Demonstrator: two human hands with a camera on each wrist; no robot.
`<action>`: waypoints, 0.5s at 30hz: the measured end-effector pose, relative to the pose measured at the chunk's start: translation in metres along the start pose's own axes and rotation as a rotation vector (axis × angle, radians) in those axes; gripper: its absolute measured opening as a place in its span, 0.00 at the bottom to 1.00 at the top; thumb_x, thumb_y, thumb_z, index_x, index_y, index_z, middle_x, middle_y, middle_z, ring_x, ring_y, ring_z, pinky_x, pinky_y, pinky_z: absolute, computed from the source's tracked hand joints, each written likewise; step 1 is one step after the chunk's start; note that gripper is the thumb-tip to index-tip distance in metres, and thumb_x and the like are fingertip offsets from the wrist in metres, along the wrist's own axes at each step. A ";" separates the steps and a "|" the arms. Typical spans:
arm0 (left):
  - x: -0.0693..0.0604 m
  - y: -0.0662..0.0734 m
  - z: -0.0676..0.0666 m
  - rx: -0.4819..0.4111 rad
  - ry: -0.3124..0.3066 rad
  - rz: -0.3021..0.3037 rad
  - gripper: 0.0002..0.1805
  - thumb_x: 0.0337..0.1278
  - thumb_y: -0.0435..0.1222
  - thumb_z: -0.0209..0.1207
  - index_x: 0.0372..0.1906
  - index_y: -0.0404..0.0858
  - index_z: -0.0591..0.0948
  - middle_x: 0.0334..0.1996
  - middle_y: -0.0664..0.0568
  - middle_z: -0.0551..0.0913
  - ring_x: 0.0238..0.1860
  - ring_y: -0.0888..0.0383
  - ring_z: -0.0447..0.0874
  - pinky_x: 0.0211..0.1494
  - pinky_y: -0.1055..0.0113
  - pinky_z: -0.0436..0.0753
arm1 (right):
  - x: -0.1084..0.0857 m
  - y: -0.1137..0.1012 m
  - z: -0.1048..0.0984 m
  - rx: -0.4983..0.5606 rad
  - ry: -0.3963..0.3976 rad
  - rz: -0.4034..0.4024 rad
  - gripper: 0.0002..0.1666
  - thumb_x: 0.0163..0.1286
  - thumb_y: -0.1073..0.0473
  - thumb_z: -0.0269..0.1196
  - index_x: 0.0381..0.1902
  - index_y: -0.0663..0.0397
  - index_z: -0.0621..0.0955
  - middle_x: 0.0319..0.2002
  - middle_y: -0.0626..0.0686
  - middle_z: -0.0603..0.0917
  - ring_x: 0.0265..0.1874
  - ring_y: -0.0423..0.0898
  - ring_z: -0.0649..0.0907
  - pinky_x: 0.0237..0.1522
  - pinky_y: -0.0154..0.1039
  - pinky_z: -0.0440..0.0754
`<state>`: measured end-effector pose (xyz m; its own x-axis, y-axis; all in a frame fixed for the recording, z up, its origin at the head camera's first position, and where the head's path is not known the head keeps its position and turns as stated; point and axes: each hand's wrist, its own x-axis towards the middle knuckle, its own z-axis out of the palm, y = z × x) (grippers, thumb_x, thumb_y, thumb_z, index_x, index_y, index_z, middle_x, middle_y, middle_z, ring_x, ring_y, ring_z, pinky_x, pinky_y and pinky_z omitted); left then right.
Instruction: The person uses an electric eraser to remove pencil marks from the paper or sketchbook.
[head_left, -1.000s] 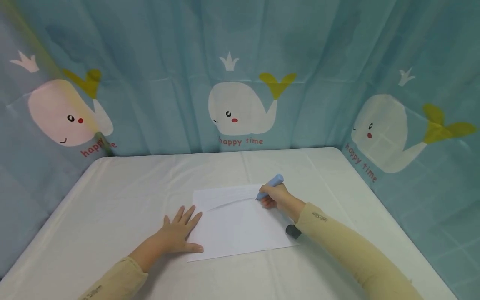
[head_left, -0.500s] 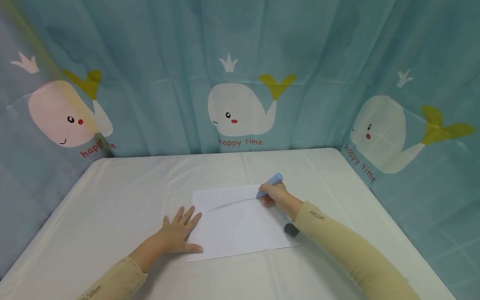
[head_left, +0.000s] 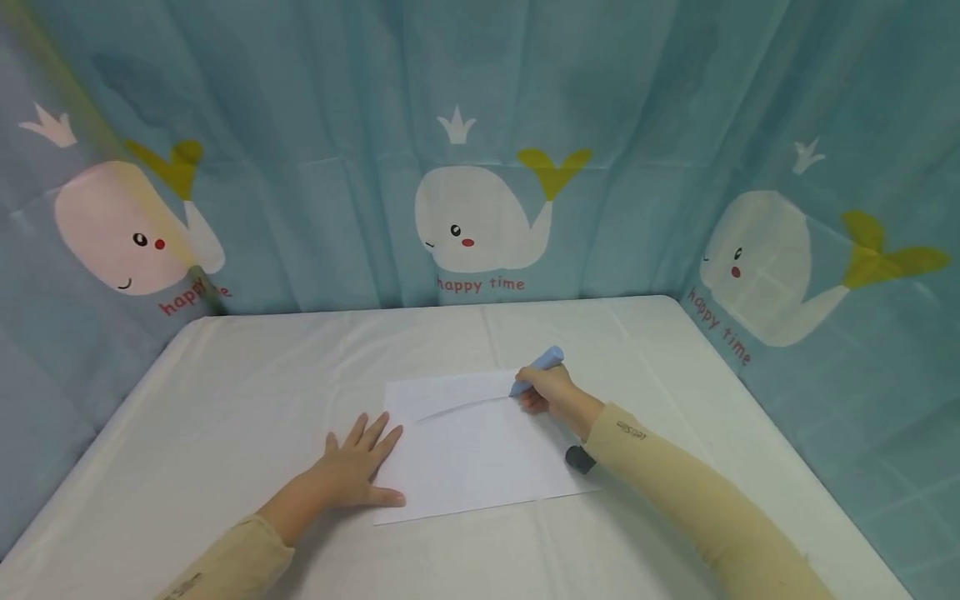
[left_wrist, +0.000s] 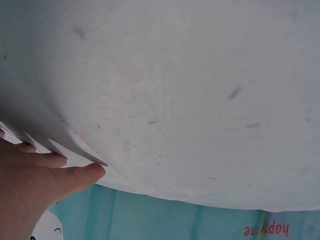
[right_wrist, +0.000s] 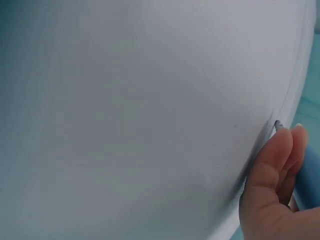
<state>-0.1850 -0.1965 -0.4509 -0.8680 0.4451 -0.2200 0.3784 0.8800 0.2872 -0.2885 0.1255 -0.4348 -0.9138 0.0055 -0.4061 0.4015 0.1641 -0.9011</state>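
A white sheet of paper lies on the table. My left hand rests spread at its left edge, thumb and fingertips on the paper; the left wrist view shows this hand at lower left. My right hand pinches a thick light-blue pen-shaped tool near the sheet's upper right. Its small greyish tip shows beyond the fingertips in the right wrist view; its exact kind is unclear. From the tip a grey line runs left across the paper; whether it is a mark, crease or slit I cannot tell.
White cloth covers the table. A small dark round object shows beside my right sleeve, partly hidden. A blue curtain with printed whales stands behind the table and along both sides.
My right hand and the light-blue tool have shifted very slightly left. The dark object has shifted left with the sleeve. My left hand stays in place.
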 end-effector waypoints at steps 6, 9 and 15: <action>0.000 0.000 0.002 -0.008 0.003 -0.001 0.60 0.42 0.68 0.62 0.74 0.35 0.59 0.75 0.33 0.48 0.72 0.27 0.38 0.58 0.20 0.42 | 0.001 -0.002 -0.001 0.033 0.028 -0.009 0.14 0.61 0.64 0.61 0.42 0.71 0.77 0.16 0.53 0.79 0.12 0.41 0.79 0.18 0.32 0.79; 0.001 -0.001 0.003 -0.001 0.004 -0.004 0.60 0.42 0.68 0.62 0.74 0.35 0.58 0.75 0.34 0.48 0.72 0.28 0.38 0.58 0.21 0.42 | 0.002 -0.001 -0.002 0.029 0.035 -0.009 0.14 0.61 0.64 0.61 0.42 0.71 0.76 0.16 0.53 0.79 0.12 0.41 0.79 0.18 0.32 0.79; 0.000 -0.001 0.001 -0.002 0.014 -0.003 0.59 0.42 0.68 0.63 0.74 0.34 0.59 0.75 0.33 0.48 0.72 0.27 0.39 0.57 0.20 0.43 | 0.000 0.001 -0.001 -0.013 0.009 0.012 0.15 0.62 0.63 0.60 0.44 0.70 0.76 0.17 0.53 0.79 0.13 0.41 0.78 0.20 0.32 0.79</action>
<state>-0.1849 -0.1969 -0.4522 -0.8735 0.4402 -0.2079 0.3753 0.8810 0.2882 -0.2887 0.1261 -0.4356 -0.9093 0.0169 -0.4158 0.4120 0.1770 -0.8938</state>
